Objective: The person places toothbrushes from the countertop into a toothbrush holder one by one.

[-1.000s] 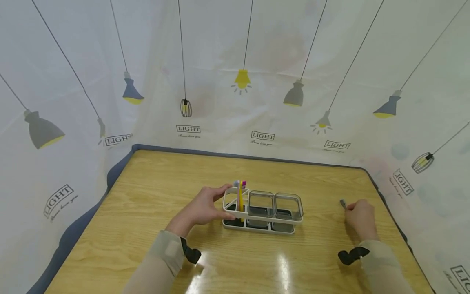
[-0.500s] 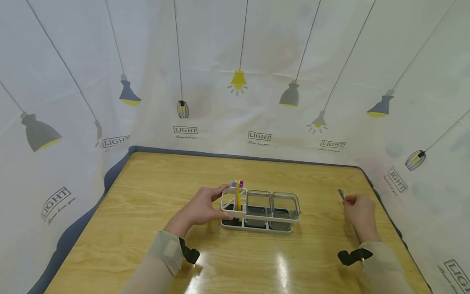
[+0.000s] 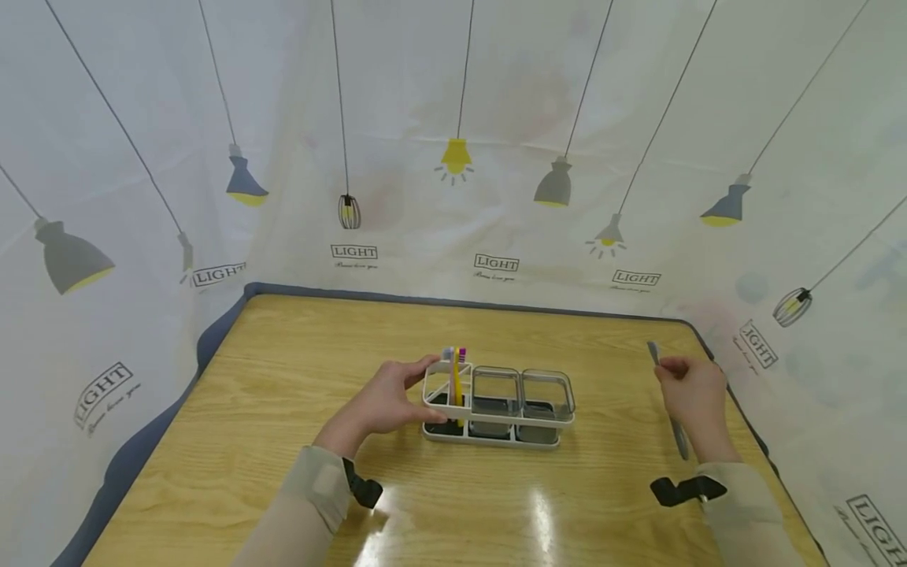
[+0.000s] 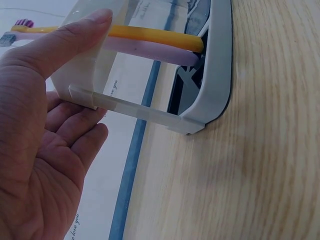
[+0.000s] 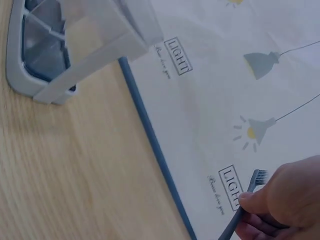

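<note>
My left hand point(image 3: 386, 398) grips the left end of a white toothbrush holder point(image 3: 520, 419) standing on the table. In the left wrist view, the thumb lies across its upper frame and the fingers are underneath. A yellow toothbrush point(image 4: 155, 36) and a lilac one point(image 4: 150, 51) stand in the left compartment, bristles up. Two clear cups sit in the holder's other places, the right cup point(image 3: 549, 386) at its end. Well to the right, my right hand point(image 3: 694, 398) pinches a grey toothbrush point(image 5: 232, 225) near its head, held above the table with the handle hanging down toward me.
The wooden table point(image 3: 319, 488) has a dark blue edge point(image 3: 460, 302) at the back. Behind and beside it hangs a pale sheet point(image 3: 404, 157) printed with lamps. Each wrist wears a black strap mount, the right mount point(image 3: 687, 490) near the sleeve.
My right hand has tilted the grey toothbrush so its head reaches further out and its handle shows below the hand. The left hand keeps its grip on the holder. The head view shifts slightly.
</note>
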Motion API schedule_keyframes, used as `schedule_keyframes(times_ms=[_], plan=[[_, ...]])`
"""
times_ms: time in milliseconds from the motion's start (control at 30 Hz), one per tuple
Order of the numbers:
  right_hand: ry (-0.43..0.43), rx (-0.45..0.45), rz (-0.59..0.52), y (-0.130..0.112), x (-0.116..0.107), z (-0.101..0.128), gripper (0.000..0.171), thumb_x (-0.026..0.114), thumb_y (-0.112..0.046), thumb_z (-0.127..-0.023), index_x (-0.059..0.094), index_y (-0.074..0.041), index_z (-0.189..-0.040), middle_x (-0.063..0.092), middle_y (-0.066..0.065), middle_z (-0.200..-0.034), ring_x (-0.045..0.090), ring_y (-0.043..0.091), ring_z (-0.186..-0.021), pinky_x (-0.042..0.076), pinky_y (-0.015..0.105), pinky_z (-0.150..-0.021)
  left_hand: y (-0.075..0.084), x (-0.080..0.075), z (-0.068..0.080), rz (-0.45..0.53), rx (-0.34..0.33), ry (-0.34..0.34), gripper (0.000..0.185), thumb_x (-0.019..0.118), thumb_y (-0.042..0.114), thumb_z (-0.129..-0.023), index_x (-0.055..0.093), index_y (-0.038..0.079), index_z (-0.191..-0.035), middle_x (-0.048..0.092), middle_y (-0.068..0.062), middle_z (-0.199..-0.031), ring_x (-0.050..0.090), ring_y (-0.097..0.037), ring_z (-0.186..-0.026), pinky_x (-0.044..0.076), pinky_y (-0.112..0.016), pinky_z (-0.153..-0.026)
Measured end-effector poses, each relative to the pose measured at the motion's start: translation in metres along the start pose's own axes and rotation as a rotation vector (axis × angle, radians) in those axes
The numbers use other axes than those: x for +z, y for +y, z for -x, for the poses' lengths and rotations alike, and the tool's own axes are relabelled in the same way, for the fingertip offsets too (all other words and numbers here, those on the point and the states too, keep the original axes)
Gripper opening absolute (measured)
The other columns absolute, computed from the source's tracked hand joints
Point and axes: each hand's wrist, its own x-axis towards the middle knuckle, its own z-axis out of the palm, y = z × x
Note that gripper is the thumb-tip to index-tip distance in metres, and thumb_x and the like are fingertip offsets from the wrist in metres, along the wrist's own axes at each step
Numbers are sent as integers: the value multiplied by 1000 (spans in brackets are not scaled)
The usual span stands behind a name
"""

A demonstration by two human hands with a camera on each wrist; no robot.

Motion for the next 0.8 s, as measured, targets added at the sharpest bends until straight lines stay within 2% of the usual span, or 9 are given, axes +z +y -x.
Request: schedule_keyframes(times_ms=[300,467,600,800], plan=[[102,-89,-13,-29,-10,2,18,72,-8,-101,77,7,-107,74,23,-96,69,36,-82,44,17,-61,0,0,0,1,-1,9,105,99,38,-76,45,10,-162,42,-9,-164,46,-27,-147,41,-42,-118],[104,-80,-43,-46,-15,2,20,71,-12,-102,77,6,-110,75,23,-99,68,35,-87,44,17,-64,2,0,0,-2,-12,9,105,99,37,-76,44,12,-162,42,-8,-164,45,-26,-147,41,-42,-118],[92,-63,-80,-60,-19,6,21,71,-13,-103,77,5,-113,74,22,-103,67,30,-89,45,15,-65,3,-1,0,2,-11,8,104,98,37,-77,44,11,-162,41,-8,-165,45,-26,-147,41,-42,-118],[125,-99,-127,-77,-21,11,17,73,-9,-101,77,5,-111,75,20,-100,64,16,-82,46,10,-64,3,0,1,-3,-8,7,104,99,36,-77,44,10,-162,41,-8,-164,46,-26,-147,41,-42,-118]])
